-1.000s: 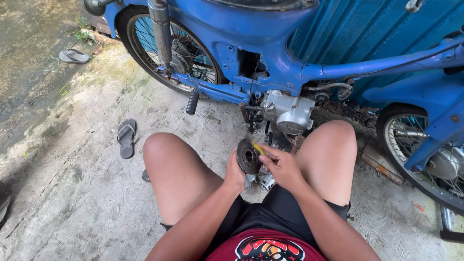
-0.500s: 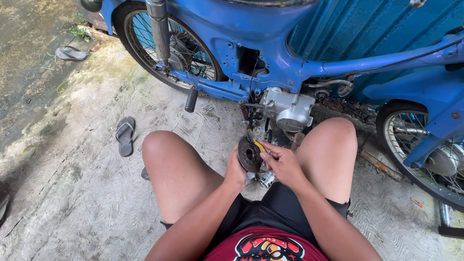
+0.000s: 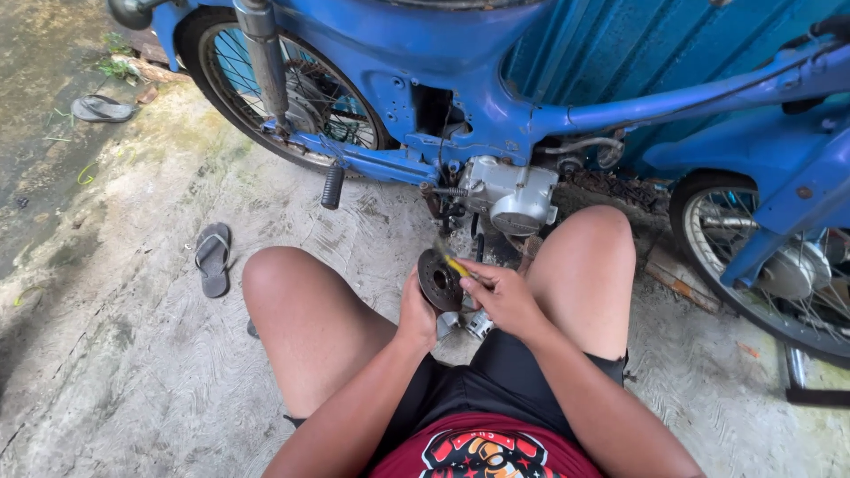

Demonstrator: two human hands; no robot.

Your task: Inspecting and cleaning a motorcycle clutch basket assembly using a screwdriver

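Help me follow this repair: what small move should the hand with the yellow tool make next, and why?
Probably work the yellow tool a little further across the dark round part: the right hand has its tip at the part's face, and the left hand grips the part steady.

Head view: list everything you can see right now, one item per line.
motorbike: one, blue, across the top, engine facing the person
engine: one, silver, under the frame
round part: one, dark, disc-shaped, held between the knees
yellow-handled tool: one, against the round part
small metal parts: a few, silvery, on the ground under the hands
sandals: two, grey, one left of the knee, one far upper left
concrete floor: grey, stained
left hand: holds the round part
right hand: fingers grip the tool
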